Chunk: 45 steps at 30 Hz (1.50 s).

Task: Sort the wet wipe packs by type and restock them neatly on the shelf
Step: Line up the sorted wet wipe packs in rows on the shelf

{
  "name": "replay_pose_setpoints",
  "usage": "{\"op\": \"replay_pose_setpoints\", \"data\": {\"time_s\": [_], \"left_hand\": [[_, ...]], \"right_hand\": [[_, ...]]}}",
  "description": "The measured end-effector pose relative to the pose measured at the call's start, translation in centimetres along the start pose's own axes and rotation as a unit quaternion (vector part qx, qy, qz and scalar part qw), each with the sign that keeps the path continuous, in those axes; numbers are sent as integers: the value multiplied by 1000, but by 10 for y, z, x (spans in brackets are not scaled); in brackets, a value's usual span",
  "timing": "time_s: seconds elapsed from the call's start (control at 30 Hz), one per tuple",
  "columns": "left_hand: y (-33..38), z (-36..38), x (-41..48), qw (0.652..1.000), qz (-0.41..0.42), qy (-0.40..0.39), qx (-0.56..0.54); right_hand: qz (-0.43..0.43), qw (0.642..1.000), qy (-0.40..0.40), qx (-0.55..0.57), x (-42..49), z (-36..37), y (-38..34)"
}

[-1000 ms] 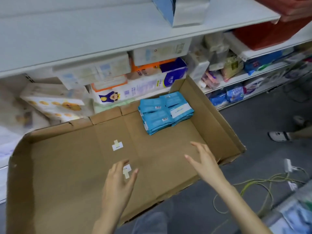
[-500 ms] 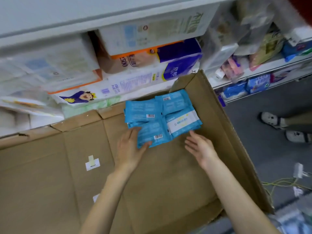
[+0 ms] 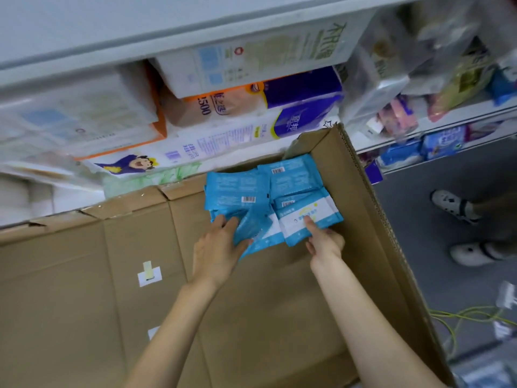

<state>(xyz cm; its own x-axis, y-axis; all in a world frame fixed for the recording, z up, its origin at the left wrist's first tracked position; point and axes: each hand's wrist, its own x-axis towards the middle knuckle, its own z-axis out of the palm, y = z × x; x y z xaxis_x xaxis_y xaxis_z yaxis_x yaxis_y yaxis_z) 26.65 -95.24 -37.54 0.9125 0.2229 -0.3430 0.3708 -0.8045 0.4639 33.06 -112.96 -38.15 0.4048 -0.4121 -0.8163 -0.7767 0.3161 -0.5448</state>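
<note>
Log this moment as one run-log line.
stage: gathering | left hand: grips blue wipe packs | right hand: pinches white-label pack | where: far right corner of cardboard box

The scene is being lit evenly by bright, diffuse light, and hardly any shadow is being cast on the cardboard box (image 3: 84, 303). The blue wet wipe packs (image 3: 237, 189) are being rendered fairly sharply, while the shelf goods (image 3: 70, 116) are being smeared by motion blur and straight edges are being bowed near the corners.
</note>
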Motion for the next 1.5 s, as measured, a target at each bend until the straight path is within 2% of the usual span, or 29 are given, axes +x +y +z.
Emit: {"op": "replay_pose_setpoints", "data": {"time_s": [0.1,0.17,0.27,0.4,0.47,0.6,0.63,0.67,0.73,0.77,0.8,0.87,0.93,1.1,1.23,1.4,1.5], "left_hand": [[-4,-9,-14,991,-53,-4,-127],[-6,-18,-30,952,-115,-29,-281],[-4,-37,-67,839,-185,-75,-507],[1,-62,-124,738,-206,-120,-632],[1,-70,-155,668,-203,-138,-702],[-16,-71,-225,501,-176,-144,-835],[-21,-72,-243,470,-148,-141,-859],[-22,-77,-261,457,-107,-147,-871],[-30,-80,-296,445,-7,-160,-881],[-40,-82,-314,438,8,-153,-886],[-43,-87,-331,436,10,-148,-888],[-50,-100,-368,434,-61,-129,-889],[-56,-109,-404,414,-84,-84,-903],[-84,-140,-466,462,-99,-51,-880],[-117,-163,-491,490,-106,13,-865],[-178,-192,-513,527,-131,79,-836],[-227,-221,-530,575,-161,130,-792]], "right_hand": [[-11,999,-42,28,-12,-27,3],[-18,995,-88,42,-27,-48,8],[-11,986,-161,40,-58,-79,22],[-39,970,-239,0,-105,-111,50],[-51,965,-258,-4,-129,-124,65],[-71,954,-292,28,-182,-151,87],[-77,949,-306,33,-198,-159,92],[-85,943,-321,32,-214,-168,98],[-104,932,-347,30,-246,-186,113],[-111,925,-362,31,-261,-193,121],[-115,918,-378,31,-275,-200,131],[-115,909,-401,22,-305,-209,150],[-118,899,-422,-3,-332,-214,168],[-130,878,-459,-43,-395,-217,198],[-127,862,-484,-75,-439,-204,215],[-120,845,-509,-115,-492,-158,252],[-109,835,-522,-134,-524,-113,287]]}}
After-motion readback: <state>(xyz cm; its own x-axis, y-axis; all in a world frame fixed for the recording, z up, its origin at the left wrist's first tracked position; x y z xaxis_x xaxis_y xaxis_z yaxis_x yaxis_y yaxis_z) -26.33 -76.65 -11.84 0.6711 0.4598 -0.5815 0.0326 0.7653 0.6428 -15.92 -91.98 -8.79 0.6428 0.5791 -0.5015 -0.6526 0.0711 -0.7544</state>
